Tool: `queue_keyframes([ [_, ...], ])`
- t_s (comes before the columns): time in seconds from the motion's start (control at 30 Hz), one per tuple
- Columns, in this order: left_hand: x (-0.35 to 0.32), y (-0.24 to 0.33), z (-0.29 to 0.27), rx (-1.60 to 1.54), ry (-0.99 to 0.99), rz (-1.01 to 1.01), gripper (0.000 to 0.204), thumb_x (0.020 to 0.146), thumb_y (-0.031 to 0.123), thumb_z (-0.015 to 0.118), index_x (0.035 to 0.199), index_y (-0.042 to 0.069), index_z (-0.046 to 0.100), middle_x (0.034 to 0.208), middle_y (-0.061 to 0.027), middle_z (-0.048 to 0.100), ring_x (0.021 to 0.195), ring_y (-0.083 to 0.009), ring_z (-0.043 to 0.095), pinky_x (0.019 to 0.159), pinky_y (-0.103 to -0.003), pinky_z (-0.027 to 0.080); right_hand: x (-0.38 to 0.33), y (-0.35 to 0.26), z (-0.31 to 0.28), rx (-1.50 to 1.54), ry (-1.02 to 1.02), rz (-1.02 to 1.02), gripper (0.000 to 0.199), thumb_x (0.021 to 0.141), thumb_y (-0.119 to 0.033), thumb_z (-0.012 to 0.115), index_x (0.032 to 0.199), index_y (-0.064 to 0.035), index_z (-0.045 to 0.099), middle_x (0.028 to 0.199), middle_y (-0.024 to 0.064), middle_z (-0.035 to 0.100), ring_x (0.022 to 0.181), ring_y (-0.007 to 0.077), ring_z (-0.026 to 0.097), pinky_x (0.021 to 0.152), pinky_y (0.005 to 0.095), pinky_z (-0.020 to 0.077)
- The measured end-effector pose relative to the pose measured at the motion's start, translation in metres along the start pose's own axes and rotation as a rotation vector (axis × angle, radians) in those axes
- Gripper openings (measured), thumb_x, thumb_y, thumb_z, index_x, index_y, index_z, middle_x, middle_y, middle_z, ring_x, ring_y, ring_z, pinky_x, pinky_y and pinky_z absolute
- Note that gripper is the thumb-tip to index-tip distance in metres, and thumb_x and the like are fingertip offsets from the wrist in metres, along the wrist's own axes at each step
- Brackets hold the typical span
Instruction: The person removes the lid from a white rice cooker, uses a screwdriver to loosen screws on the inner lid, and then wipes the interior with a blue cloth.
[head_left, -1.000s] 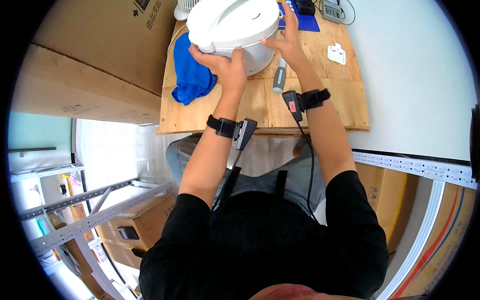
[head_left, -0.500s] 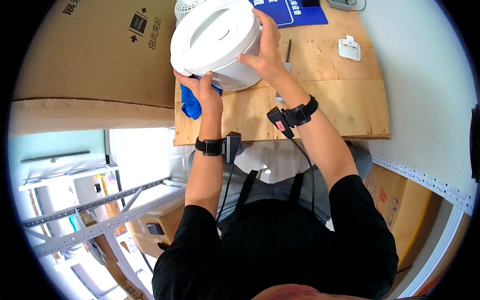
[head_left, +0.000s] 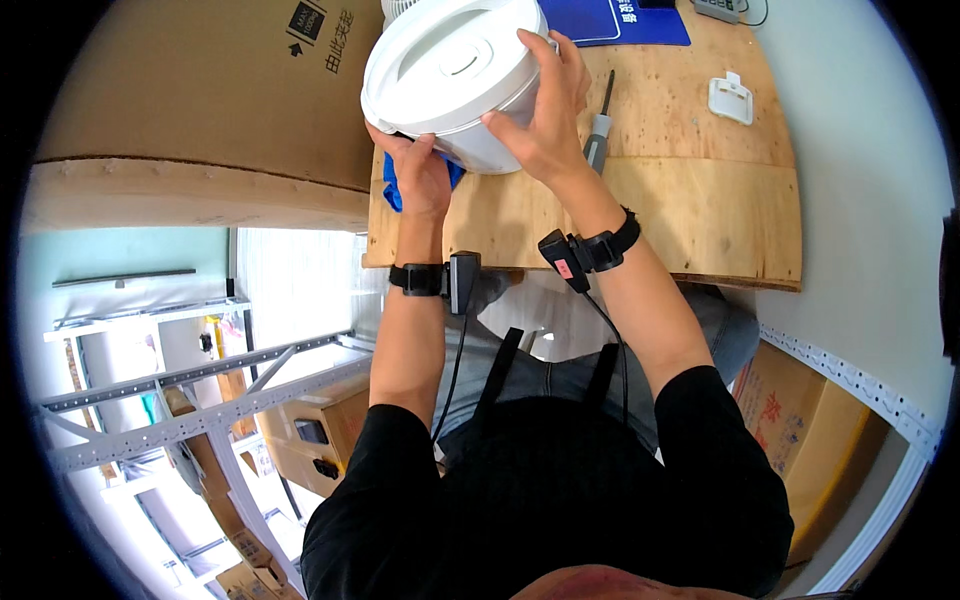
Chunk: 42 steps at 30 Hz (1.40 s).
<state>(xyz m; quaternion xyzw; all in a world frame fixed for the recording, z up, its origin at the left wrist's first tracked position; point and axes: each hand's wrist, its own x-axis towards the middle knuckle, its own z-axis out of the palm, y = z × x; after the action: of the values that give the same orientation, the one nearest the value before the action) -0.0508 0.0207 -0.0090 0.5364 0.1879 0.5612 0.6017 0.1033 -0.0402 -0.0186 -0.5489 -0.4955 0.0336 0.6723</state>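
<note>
A round white rice cooker with its lid closed is tilted above the table's far left part, its lid facing me. My left hand grips its lower left edge, with the thumb on the side and the other fingers partly hidden beneath. My right hand clasps the right side, thumb at the front and fingers along the rim. A blue cloth lies under the cooker beside my left hand. Just right of my right hand lies a screwdriver with a grey handle, its lower end hidden by my forearm.
A wooden table carries a small white plastic part at the right and a blue printed mat at the back. A grey device with a cable sits at the far right. A large cardboard box borders the left side.
The view has shifted, so the table and its things sit farther right in the picture. Both hands keep their hold on the rice cooker, and more of the screwdriver's handle shows.
</note>
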Motion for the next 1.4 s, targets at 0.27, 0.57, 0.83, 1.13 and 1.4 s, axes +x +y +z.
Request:
queue_keyframes([
  [0.27,0.006,-0.004,0.004,0.037,0.151,-0.006,0.099,0.07,0.003,0.057,0.155,0.008,0.008,0.154,-0.011,0.025,0.144,-0.0276,0.024,0.12,-0.04,0.014,0.002,-0.009,0.004,0.03,0.036,0.116,0.08,0.07,-0.021,0.069,0.145,-0.0144,0.041,0.149,0.0217,0.028,0.138,0.0399,0.022,0.116,0.0513,0.0168],
  [0.57,0.002,0.003,0.01,0.109,0.114,-0.003,0.101,0.071,0.003,0.056,0.153,0.001,-0.002,0.155,-0.0181,0.017,0.144,-0.0302,0.02,0.119,-0.041,0.012,0.004,0.005,0.014,0.155,0.127,0.047,0.074,0.064,-0.01,0.058,0.137,-0.0144,0.049,0.143,0.0244,0.034,0.134,0.0407,0.027,0.115,0.0506,0.0145],
  [0.83,0.001,0.006,0.01,0.115,0.112,-0.01,0.099,0.075,0.003,0.057,0.15,-0.003,-0.008,0.155,-0.0214,0.013,0.144,-0.0312,0.018,0.12,-0.043,0.01,0.003,0.0,0.016,0.042,0.123,0.023,0.071,0.064,-0.007,0.056,0.134,-0.0141,0.052,0.136,0.0207,0.04,0.131,0.0389,0.029,0.114,0.0495,0.0158],
  [1.13,0.004,0.002,0.003,-0.043,0.074,-0.027,0.105,0.079,0.005,0.064,0.151,-0.002,-0.012,0.158,-0.0211,0.006,0.147,-0.0326,0.011,0.12,-0.044,0.005,0.014,-0.009,0.01,-0.022,0.09,0.06,0.071,0.062,-0.005,0.057,0.132,-0.0111,0.052,0.133,0.0175,0.042,0.128,0.0365,0.034,0.113,0.0447,0.023],
  [1.4,-0.001,-0.008,-0.005,-0.034,0.075,-0.018,0.107,0.081,0.006,0.07,0.156,0.008,-0.007,0.159,-0.0118,0.011,0.146,-0.0276,0.015,0.119,-0.042,0.008,0.012,-0.006,-0.012,0.048,-0.1,0.088,0.075,0.07,-0.01,0.073,0.139,-0.0139,0.046,0.138,0.0149,0.038,0.134,0.0341,0.031,0.115,0.0449,0.0248],
])
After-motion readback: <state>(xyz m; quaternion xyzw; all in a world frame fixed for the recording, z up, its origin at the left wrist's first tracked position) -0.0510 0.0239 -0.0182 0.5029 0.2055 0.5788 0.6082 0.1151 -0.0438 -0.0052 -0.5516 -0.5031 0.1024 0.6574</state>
